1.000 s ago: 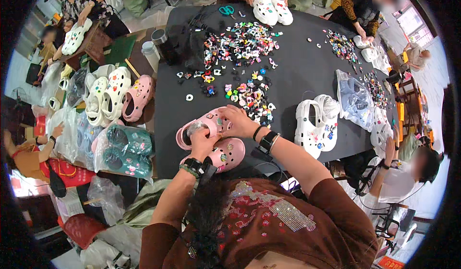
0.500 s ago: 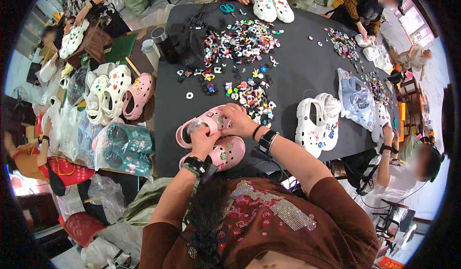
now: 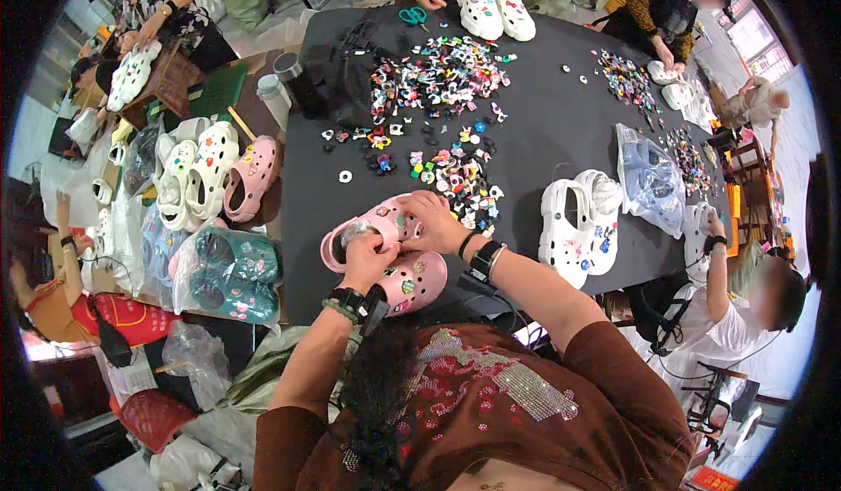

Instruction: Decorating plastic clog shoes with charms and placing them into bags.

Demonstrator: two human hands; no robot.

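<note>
A pink clog (image 3: 387, 214) with small charms on its top lies at the near edge of the black table, with something clear and crinkled in its foot opening. My left hand (image 3: 366, 260) is closed at the rim of that opening, its fingers bent inward. My right hand (image 3: 435, 221) wraps the front of the same clog from the right, fingertips pressed on its top. Whether a small charm is between my fingers is hidden. The second pink clog (image 3: 420, 279), also decorated, rests just nearer to me, partly behind my left hand.
Heaps of colourful charms (image 3: 438, 75) cover the table's middle. White clogs (image 3: 565, 233) stand to my right, beside bagged blue clogs (image 3: 650, 180). Bagged green clogs (image 3: 232, 268) and a tumbler (image 3: 298, 79) are on the left. Several co-workers handle clogs around the table.
My hands stay on the pink clog; the left has shifted slightly leftward. A co-worker's hand at the far side now touches a white clog. The co-worker at the right has moved an arm.
</note>
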